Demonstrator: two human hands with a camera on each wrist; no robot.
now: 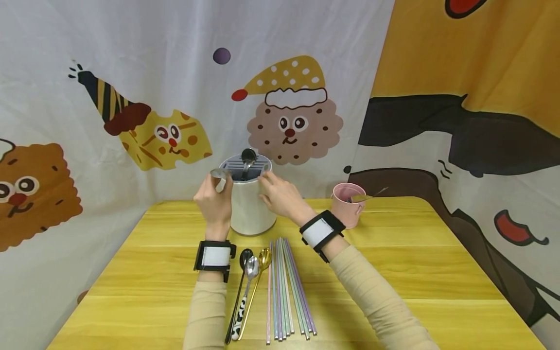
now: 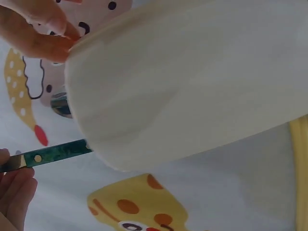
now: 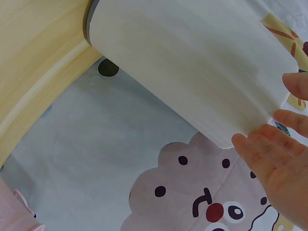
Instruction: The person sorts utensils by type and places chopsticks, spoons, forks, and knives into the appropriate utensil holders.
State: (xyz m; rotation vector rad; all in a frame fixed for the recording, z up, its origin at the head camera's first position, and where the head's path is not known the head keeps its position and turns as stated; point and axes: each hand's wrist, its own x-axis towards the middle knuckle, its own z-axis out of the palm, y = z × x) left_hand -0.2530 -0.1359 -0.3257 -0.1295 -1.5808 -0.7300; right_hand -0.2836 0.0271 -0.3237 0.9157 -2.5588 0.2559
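A tall white utensil holder [image 1: 253, 209] with a grey slotted top stands at the back of the table. My left hand [image 1: 215, 201] pinches a spoon [image 1: 218, 173] with a rounded metal head at the holder's left rim. The spoon's green riveted handle [image 2: 60, 151] runs to the rim in the left wrist view; its far end is hidden. My right hand [image 1: 284, 194] rests its fingertips on the holder's right rim, its fingers [image 3: 257, 156] fairly straight. Another metal spoon [image 1: 248, 156] stands in the holder, bowl up.
In front of the holder lie a black spoon [image 1: 246, 255], a spoon with a cow-patterned handle [image 1: 238, 318], a gold spoon [image 1: 264, 257] and several pastel metallic sticks [image 1: 286, 291]. A pink bucket [image 1: 345, 214] with utensils inside stands right. Behind hangs a printed curtain [image 1: 175, 43].
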